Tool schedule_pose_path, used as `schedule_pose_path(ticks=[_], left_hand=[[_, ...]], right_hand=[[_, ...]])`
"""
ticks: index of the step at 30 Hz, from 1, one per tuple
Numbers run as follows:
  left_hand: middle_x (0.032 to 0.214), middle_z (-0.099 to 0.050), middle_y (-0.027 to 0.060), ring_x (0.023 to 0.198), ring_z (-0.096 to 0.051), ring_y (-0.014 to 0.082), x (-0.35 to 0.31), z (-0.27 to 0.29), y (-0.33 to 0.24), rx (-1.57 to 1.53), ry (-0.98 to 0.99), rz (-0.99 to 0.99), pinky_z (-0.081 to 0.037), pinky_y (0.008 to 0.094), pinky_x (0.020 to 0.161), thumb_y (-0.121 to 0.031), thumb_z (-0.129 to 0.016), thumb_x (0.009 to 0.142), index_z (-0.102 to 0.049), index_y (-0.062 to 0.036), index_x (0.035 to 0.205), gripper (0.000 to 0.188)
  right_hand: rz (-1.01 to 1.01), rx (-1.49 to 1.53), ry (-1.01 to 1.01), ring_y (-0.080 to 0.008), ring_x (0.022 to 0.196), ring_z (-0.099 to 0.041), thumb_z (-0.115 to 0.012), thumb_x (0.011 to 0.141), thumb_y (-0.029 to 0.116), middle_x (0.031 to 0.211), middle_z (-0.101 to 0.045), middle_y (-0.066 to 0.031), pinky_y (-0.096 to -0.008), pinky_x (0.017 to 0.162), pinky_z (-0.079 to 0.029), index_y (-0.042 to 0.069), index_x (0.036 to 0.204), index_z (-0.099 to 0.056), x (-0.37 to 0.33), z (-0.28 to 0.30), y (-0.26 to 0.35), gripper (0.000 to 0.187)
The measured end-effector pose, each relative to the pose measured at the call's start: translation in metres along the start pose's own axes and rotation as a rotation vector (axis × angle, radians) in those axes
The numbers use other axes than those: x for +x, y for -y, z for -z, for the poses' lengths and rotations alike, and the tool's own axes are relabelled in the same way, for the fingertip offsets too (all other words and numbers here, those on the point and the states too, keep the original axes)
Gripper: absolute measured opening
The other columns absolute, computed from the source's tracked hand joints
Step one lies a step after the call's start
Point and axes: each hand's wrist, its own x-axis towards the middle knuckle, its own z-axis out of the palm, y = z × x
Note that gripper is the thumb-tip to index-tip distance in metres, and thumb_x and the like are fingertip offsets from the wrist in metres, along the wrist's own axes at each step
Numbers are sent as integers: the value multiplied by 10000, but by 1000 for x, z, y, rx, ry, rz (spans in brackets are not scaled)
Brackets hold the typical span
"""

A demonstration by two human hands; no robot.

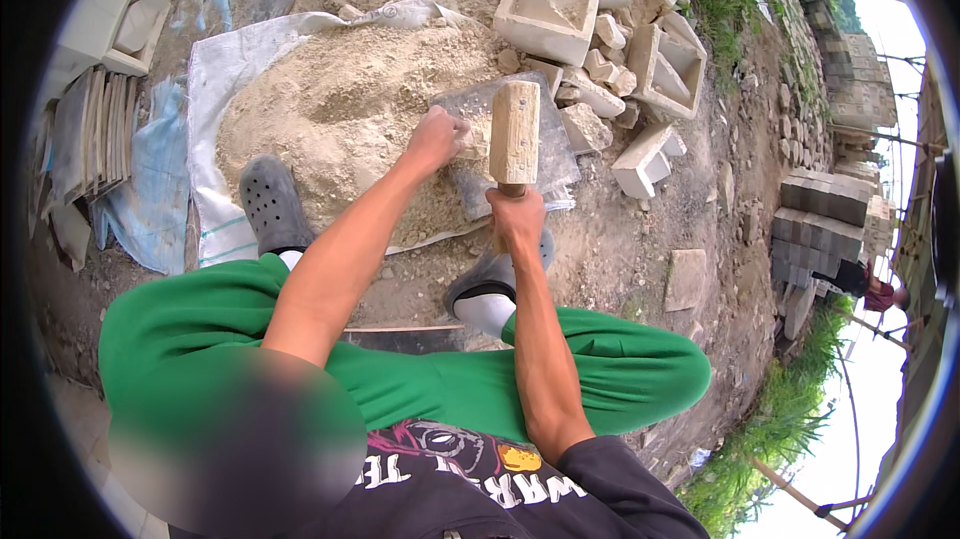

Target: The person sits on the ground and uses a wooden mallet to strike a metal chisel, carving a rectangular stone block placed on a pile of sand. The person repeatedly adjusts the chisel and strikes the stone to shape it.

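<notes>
My right hand (517, 214) is wrapped round the handle of a wooden mallet. The pale, blocky head of this mallet (515, 129) is raised in front of me and covers part of the ground beyond. To its left, my left hand (436, 143) is closed, with the fingers curled at a pale, dusty lump (478, 139); whether they grip it is hard to see. Under and beside both hands lies a dark grey slab (560, 139), dusted with crumbs. A heap of pale crushed rubble (340, 89) spreads on a white woven sack (212, 129) to the left.
Broken pale box-shaped castings (547, 17) and chunks pile up at the far right. My feet, in grey clogs (272, 201), flank the work spot. Stacked thin boards (100, 139) stand at left by a blue cloth (150, 194). Grey blocks (822, 204) and a distant person (880, 294) are at right.
</notes>
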Motion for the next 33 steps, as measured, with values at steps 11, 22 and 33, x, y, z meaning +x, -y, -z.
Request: schedule_pose_path(ticks=[11,22,33], left_hand=[[1070,-614,199,1022,-614,354,5,2,4,-12,17,-9,-498,416,923,-181,-799,769,-767,-160,1121,354],[1135,-611,199,1041,-617,350,1,9,-11,-34,61,22,-517,417,915,-124,-754,811,-772,-113,1087,277],[1148,-599,177,1048,-617,334,1,6,-11,-9,30,24,-511,400,931,-132,-809,773,-768,-178,1124,356]], right_hand=[[14,-71,19,-276,611,-695,-703,740,242,698,-701,-161,-398,620,-544,-47,857,-702,6,0,7,312],[-32,-165,39,-332,785,-730,-747,716,302,782,-731,-188,-434,745,-549,-15,955,-734,15,-18,-22,397],[248,-38,-138,-220,531,-664,-702,751,210,623,-654,-122,-375,549,-536,-65,823,-678,10,-27,-43,284]])
